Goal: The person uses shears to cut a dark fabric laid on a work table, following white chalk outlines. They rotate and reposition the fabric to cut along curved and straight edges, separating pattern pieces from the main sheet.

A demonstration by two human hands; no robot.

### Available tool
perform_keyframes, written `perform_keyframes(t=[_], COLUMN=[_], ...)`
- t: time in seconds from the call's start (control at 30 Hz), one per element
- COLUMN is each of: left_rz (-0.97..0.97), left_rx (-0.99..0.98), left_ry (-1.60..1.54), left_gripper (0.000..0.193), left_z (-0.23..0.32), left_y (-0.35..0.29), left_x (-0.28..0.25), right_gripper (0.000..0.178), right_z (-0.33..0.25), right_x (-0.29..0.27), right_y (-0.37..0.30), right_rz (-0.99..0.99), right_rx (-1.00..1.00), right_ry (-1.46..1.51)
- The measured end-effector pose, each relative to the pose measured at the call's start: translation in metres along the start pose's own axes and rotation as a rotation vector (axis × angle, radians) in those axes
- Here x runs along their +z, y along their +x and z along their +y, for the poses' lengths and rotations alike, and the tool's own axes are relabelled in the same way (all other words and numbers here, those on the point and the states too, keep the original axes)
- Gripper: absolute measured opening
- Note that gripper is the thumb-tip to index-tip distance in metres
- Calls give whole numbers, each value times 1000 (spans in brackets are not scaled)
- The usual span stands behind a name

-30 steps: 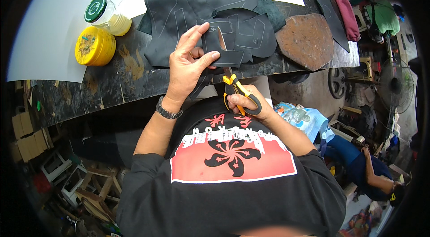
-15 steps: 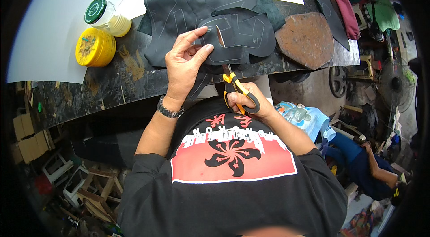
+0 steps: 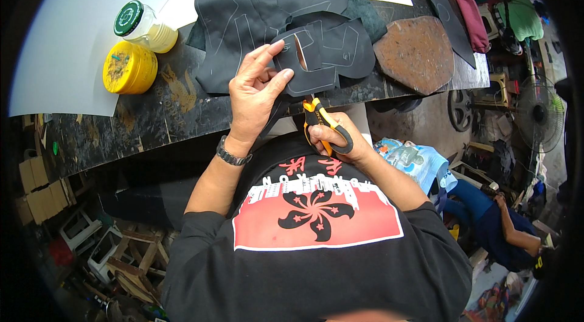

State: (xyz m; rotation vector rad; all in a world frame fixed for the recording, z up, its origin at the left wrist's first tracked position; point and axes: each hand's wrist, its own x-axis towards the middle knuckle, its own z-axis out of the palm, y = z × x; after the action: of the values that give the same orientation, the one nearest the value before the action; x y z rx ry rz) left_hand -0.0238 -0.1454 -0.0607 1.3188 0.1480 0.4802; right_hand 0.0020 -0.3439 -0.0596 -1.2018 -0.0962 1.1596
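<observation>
At the near edge of the tabletop (image 3: 140, 133), the left hand (image 3: 255, 94) has its thumb and forefinger tips apart at the left side of a chalk-marked black piece (image 3: 313, 80) with a slit in it; whether its hidden fingers grip underneath, one cannot tell. The right hand (image 3: 339, 138) has its fingers clamped on the yellow-and-black handles of scissors (image 3: 322, 118), just below the black piece. A yellow tub (image 3: 129, 68) stands toward the tabletop's left side, touching a green-lidded jar (image 3: 146, 27).
</observation>
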Motion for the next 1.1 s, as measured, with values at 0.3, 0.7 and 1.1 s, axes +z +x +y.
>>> perform_keyframes(t=[0.3, 0.7, 1.1], left_rz=[31, -35, -157], left_rx=[0, -27, -95], left_ry=[-8, 62, 74], left_gripper=[41, 41, 44], left_z=[-2, 9, 24], left_y=[-2, 5, 41], left_x=[2, -3, -26], right_gripper=[29, 39, 32], right_z=[1, -10, -8], right_x=[1, -6, -10], right_y=[0, 4, -2], right_rz=[18, -23, -43], right_rx=[-20, 7, 34], right_ry=[-75, -88, -109])
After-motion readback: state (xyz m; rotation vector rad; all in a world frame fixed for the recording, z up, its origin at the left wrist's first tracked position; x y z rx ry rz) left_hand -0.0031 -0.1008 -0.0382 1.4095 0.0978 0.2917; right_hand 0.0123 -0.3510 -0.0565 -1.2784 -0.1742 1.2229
